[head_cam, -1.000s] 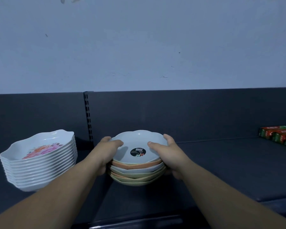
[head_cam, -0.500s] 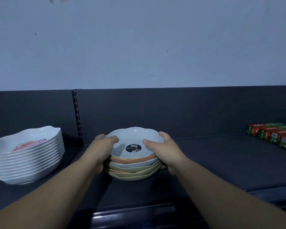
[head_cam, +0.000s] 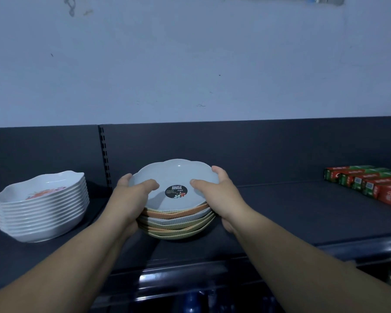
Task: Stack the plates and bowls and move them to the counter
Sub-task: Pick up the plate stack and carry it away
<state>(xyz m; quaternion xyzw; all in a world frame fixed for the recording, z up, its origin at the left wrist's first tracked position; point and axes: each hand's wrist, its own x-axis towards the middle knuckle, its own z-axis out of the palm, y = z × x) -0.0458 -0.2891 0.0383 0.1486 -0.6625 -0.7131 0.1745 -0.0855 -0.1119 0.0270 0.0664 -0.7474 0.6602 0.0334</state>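
- Both hands are on the stack of ribbed dishes [head_cam: 176, 222], mid-shelf and towards the near edge, orange, green and pale layers nested together.
- The left hand [head_cam: 131, 199] clamps the left side. Its thumb lies across the inside of the top dish [head_cam: 178, 175], and one fingertip peeks over the far rim. The other fingers are curled out of sight behind the stack.
- The right hand [head_cam: 222, 197] mirrors it on the right side, with the thumb pressed inside the top dish and fingers [head_cam: 218, 171] hooked over the far rim. More of them tuck under the lower dishes, mostly hidden.
- Is the stack resting on the dark shelf [head_cam: 291, 213] or held just above it? The shadow under it makes that impossible to tell.
- A round black sticker [head_cam: 176, 192] sits in the top dish between the two thumbs. "SIMPLE DESIGN" is readable, but the smaller print is too fine to make out.
- Far left, well apart, is a pile of white bowls [head_cam: 43, 218] with wavy rims. The top one has a floral print, seen at a shallow angle and blurred.
- A slotted upright [head_cam: 105, 159] rises behind, between the two piles.
- Far right, red and green boxes [head_cam: 370, 184] lie in a row, cut off by the frame edge, their lettering illegible.
- Both forearms run out of the bottom of the view.
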